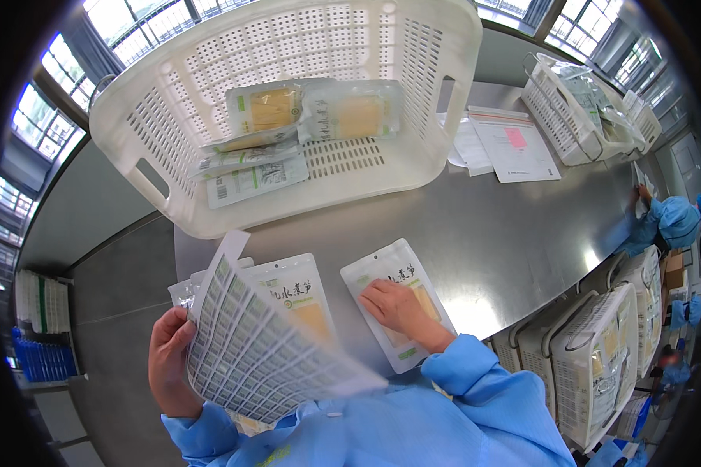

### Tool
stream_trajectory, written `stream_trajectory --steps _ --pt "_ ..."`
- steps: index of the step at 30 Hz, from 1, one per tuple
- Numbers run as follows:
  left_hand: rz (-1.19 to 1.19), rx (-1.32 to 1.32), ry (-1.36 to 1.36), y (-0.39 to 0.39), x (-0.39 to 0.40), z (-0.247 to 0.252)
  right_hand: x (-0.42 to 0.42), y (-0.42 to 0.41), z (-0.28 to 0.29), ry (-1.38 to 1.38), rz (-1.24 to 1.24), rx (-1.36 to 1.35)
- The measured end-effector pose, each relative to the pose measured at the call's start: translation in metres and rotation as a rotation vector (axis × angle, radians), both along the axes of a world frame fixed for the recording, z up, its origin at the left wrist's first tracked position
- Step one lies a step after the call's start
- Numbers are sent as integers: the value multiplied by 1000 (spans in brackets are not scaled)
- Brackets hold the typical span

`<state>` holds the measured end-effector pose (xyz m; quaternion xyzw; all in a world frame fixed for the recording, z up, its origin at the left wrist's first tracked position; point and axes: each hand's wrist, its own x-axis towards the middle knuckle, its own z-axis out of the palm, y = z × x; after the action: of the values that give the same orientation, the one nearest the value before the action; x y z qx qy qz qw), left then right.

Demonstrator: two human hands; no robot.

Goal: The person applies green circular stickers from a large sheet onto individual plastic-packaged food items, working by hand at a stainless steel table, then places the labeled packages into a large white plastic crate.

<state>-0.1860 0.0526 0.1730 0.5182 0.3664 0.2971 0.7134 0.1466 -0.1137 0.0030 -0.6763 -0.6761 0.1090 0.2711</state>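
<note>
My left hand (172, 356) grips the left edge of a sheet of small printed stickers (257, 344), which is tilted and bent in front of me. Under and behind the sheet, a white food pouch with a window (304, 280) lies on the steel table (444, 227), partly covered. To the right lies another such pouch (388, 265), its window showing a yellowish food. My right hand (394, 306) rests on that pouch's front with the fingers bent; whether it holds a sticker cannot be told. Further clear plastic packaging (181, 292) shows behind the left hand.
A big white perforated plastic basket (339, 192) with several pouches (350, 114) stands across the table. Right of it lie a white envelope with a pink note (517, 154) and a filled basket (555, 111). Filled baskets (596, 362) stand beside the table; a co-worker in blue (675, 222) is at the far right.
</note>
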Motion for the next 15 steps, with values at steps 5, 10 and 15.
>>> stream_trajectory --steps 5,10,15 --pt "-38 -2 95 -4 53 4 45 -14 -29 -160 120 -65" --pt "-350 26 338 -17 120 -9 55 -9 -36 662 116 -164" --pt "-652 159 436 -33 197 -47 149 -26 10 965 -404 12"
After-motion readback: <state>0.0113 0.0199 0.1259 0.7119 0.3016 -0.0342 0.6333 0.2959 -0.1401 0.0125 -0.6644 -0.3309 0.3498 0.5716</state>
